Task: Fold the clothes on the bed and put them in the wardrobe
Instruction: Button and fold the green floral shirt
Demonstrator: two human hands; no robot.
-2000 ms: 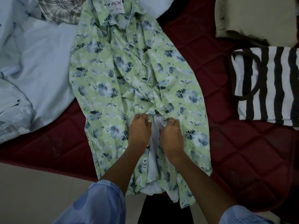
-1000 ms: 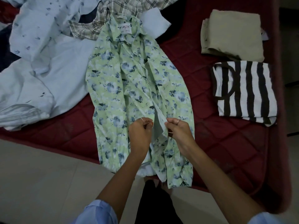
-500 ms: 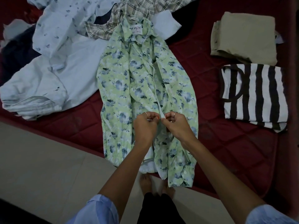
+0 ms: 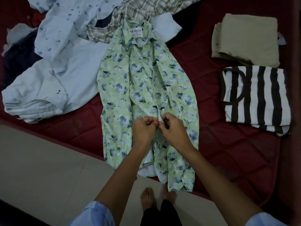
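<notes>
Shirt (image 4: 146, 88) flat on bed (image 4: 219, 144), collar at far side, hem over near edge, heap of unfolded clothes (image 4: 61, 62) left of it, folded trousers (image 4: 246, 39) far right, folded top (image 4: 255, 98) just in front of trousers, both hands (image 4: 160, 126) on shirt front.

Left hand (image 4: 143, 129) and right hand (image 4: 175, 130) cover the front opening of the green floral button-up shirt (image 4: 123, 98) where they pinch it; can't tell if a button sits between the fingertips. Shirt hem hangs over the near edge of the dark red quilted mattress (image 4: 228, 152), underside hidden. Beige plaid shirt (image 4: 146, 7) and pale blue printed shirt (image 4: 68, 25) cut off by the top edge. Dark navy garment (image 4: 17, 61) at the left edge mostly buried, shape unreadable. Collar label small print illegible.
</notes>
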